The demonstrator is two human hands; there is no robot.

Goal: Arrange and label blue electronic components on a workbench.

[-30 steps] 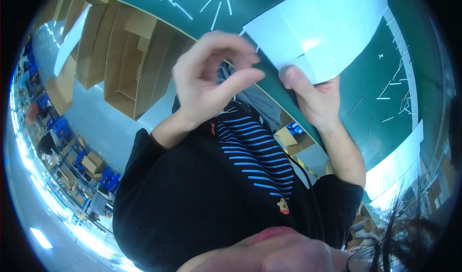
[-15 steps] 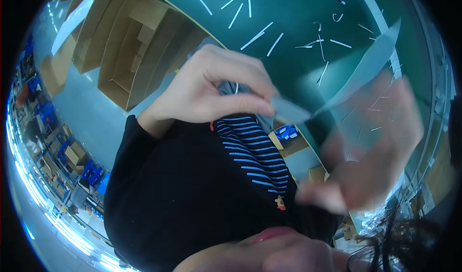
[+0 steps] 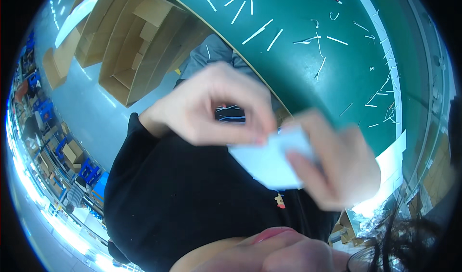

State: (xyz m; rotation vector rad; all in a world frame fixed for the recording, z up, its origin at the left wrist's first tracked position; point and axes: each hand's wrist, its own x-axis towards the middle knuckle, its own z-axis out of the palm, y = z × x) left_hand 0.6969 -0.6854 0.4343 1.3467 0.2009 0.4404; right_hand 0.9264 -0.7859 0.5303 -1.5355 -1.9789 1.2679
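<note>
table (image 3: 288,75) w/ strips (image 3: 275,40), boxes (image 3: 148,67) nr; sheet (image 3: 267,164) held

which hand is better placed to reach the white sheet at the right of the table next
Right, probably. The right hand is on that side, nearer the white sheet; the left hand is farther across. Both hands seem to hold a white piece, so the right would likely need to let go.

And we're up top, 1 head-worn fisheye staring down: left hand (image 3: 195,113) and right hand (image 3: 353,164) sit close beneath, green tabletop (image 3: 291,77) spreads upper right, while the bending left rim catches what look like distant blue crates (image 3: 89,172).
</note>
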